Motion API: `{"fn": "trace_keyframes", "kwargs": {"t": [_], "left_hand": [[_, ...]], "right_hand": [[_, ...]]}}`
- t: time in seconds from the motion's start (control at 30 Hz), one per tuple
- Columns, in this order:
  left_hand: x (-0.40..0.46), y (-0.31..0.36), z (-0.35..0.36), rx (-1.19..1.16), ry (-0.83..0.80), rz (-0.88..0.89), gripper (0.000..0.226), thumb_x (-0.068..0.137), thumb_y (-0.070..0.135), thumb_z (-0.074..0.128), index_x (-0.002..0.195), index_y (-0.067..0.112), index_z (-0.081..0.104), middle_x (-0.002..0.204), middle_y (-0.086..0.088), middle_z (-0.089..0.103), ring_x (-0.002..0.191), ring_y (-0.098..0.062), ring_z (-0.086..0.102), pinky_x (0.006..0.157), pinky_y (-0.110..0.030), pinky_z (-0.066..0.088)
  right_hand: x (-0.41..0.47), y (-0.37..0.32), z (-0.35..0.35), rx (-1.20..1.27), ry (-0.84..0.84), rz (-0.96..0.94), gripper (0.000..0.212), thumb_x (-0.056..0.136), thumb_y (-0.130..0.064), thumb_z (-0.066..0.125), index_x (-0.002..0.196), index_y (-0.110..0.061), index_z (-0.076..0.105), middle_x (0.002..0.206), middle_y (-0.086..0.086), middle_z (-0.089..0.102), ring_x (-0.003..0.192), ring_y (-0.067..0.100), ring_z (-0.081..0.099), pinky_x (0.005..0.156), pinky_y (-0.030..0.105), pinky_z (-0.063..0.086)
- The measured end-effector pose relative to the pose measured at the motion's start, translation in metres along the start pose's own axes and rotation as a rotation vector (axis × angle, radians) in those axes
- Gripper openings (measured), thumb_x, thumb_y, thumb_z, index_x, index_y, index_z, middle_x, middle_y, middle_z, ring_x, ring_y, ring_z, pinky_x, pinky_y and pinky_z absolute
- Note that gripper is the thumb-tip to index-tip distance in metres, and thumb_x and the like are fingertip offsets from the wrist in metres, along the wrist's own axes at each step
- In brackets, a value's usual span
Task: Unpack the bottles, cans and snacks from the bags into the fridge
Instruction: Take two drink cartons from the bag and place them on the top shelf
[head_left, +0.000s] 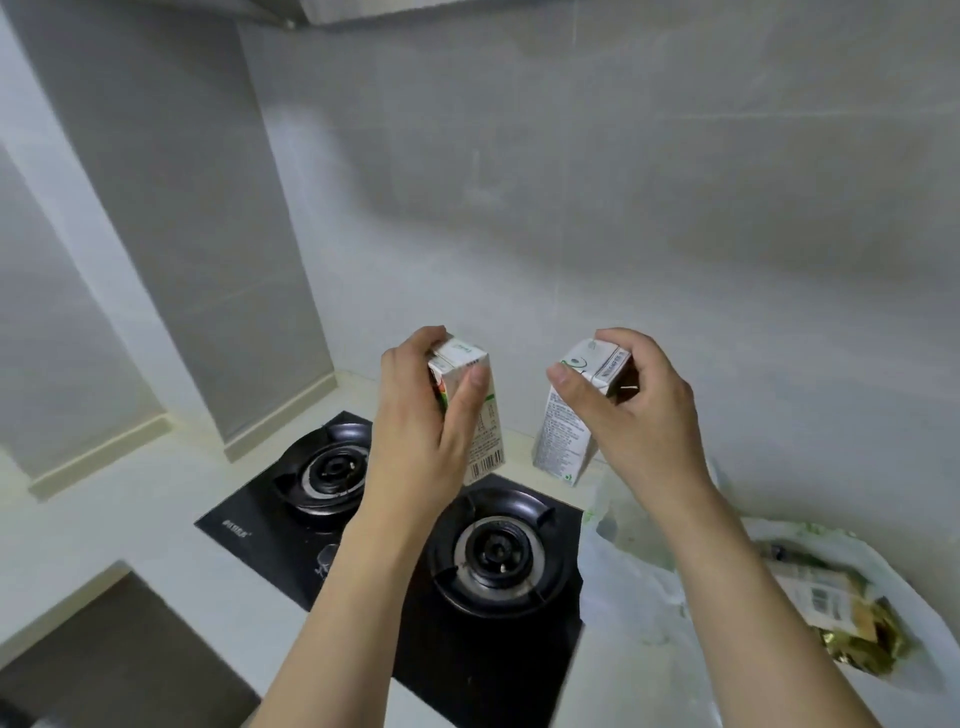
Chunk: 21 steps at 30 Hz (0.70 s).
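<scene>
Gray tile walls are standing behind a pale kitchen counter (156, 499) w/ a black gas stove (363, 530) set into it.

L hand (415, 415) is gripping the left carton (480, 415) near its top, thumb on the front, fingers curled round the far side. That carton is standing almost straight up, long side going up & down, barcode at the bottom, held in the air above the stove.

R hand (639, 410) is pinching the right carton (576, 415) by its top, thumb on the near face, fingers curled over the back. This carton is leaning, top toward the R hand, bottom swinging left & down. Can't tell if its bottom corner is touching the counter.

The 2 cartons are apart, w/ a gap between them.

Two round burners are sitting on the stove, one under the L arm, one nearer the middle. Just beside the stove on the right, a thin plastic bag (649, 587) is lying open, w/ snack packs (852, 623) inside.

Counter edge is dropping off at bottom left to a dark floor (119, 660). Walls are meeting in a corner behind the stove.
</scene>
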<state>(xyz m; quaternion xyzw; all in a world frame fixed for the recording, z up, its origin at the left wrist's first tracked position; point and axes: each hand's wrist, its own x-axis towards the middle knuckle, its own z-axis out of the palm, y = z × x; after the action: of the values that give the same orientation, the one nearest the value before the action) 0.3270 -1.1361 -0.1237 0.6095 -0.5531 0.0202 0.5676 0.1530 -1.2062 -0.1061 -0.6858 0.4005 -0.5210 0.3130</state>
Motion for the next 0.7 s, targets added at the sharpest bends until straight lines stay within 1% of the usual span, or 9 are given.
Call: {"fn": "trace_keyframes", "kwargs": {"t": [0.1, 0.23, 0.3, 0.4, 0.5, 0.63, 0.7], "left_hand": [[-0.015, -0.006, -0.023, 0.107, 0.062, -0.016, 0.046, 0.095, 0.061, 0.043, 0.133, 0.036, 0.033, 0.125, 0.007, 0.047, 0.11, -0.01, 0.053, 0.089, -0.037, 0.05], [-0.041, -0.01, -0.055, 0.26, 0.148, -0.027, 0.052, 0.093, 0.061, 0.042, 0.135, 0.031, 0.034, 0.122, 0.013, 0.042, 0.11, -0.004, 0.048, 0.088, -0.021, 0.04], [-0.053, -0.011, -0.077, 0.318, 0.18, -0.046, 0.054, 0.092, 0.062, 0.042, 0.134, 0.03, 0.034, 0.122, 0.011, 0.042, 0.11, -0.004, 0.047, 0.089, -0.017, 0.037], [-0.07, -0.011, -0.118, 0.432, 0.245, -0.045, 0.057, 0.093, 0.059, 0.043, 0.135, 0.022, 0.038, 0.12, 0.011, 0.041, 0.107, -0.001, 0.043, 0.091, -0.004, 0.03], [-0.09, -0.007, -0.163, 0.496, 0.328, -0.062, 0.057, 0.093, 0.059, 0.043, 0.135, 0.021, 0.038, 0.116, 0.014, 0.038, 0.106, 0.0, 0.041, 0.09, -0.002, 0.029], [-0.118, 0.002, -0.223, 0.559, 0.412, -0.077, 0.06, 0.091, 0.068, 0.038, 0.133, 0.026, 0.036, 0.116, 0.014, 0.037, 0.101, 0.009, 0.039, 0.088, 0.002, 0.029], [-0.132, 0.005, -0.251, 0.584, 0.453, -0.095, 0.058, 0.091, 0.068, 0.038, 0.133, 0.028, 0.035, 0.116, 0.013, 0.037, 0.101, 0.009, 0.042, 0.085, 0.0, 0.031]], "right_hand": [[-0.005, 0.001, 0.022, 0.022, -0.094, -0.019, 0.073, 0.06, -0.073, 0.065, 0.12, -0.031, 0.055, 0.101, -0.012, 0.065, 0.09, 0.0, 0.061, 0.074, 0.021, 0.05], [-0.018, -0.005, 0.055, 0.044, -0.231, -0.044, 0.069, 0.065, -0.069, 0.068, 0.122, -0.034, 0.053, 0.104, -0.013, 0.064, 0.094, 0.001, 0.06, 0.077, 0.021, 0.05], [-0.028, -0.014, 0.071, 0.068, -0.293, -0.063, 0.073, 0.063, -0.072, 0.066, 0.123, -0.033, 0.053, 0.106, -0.014, 0.063, 0.095, -0.001, 0.059, 0.074, 0.017, 0.049], [-0.046, -0.037, 0.098, 0.111, -0.384, -0.101, 0.074, 0.062, -0.073, 0.063, 0.123, -0.032, 0.053, 0.104, -0.015, 0.063, 0.094, -0.004, 0.059, 0.069, 0.011, 0.046], [-0.067, -0.065, 0.126, 0.165, -0.459, -0.142, 0.064, 0.068, -0.066, 0.068, 0.12, -0.032, 0.054, 0.101, -0.016, 0.064, 0.09, -0.009, 0.058, 0.065, 0.007, 0.044], [-0.104, -0.106, 0.16, 0.225, -0.548, -0.199, 0.074, 0.063, -0.073, 0.064, 0.121, -0.029, 0.054, 0.102, -0.013, 0.064, 0.091, -0.003, 0.06, 0.069, 0.015, 0.047], [-0.123, -0.125, 0.177, 0.245, -0.595, -0.222, 0.076, 0.062, -0.075, 0.063, 0.122, -0.029, 0.055, 0.102, -0.013, 0.064, 0.092, -0.001, 0.061, 0.072, 0.02, 0.05]]}}
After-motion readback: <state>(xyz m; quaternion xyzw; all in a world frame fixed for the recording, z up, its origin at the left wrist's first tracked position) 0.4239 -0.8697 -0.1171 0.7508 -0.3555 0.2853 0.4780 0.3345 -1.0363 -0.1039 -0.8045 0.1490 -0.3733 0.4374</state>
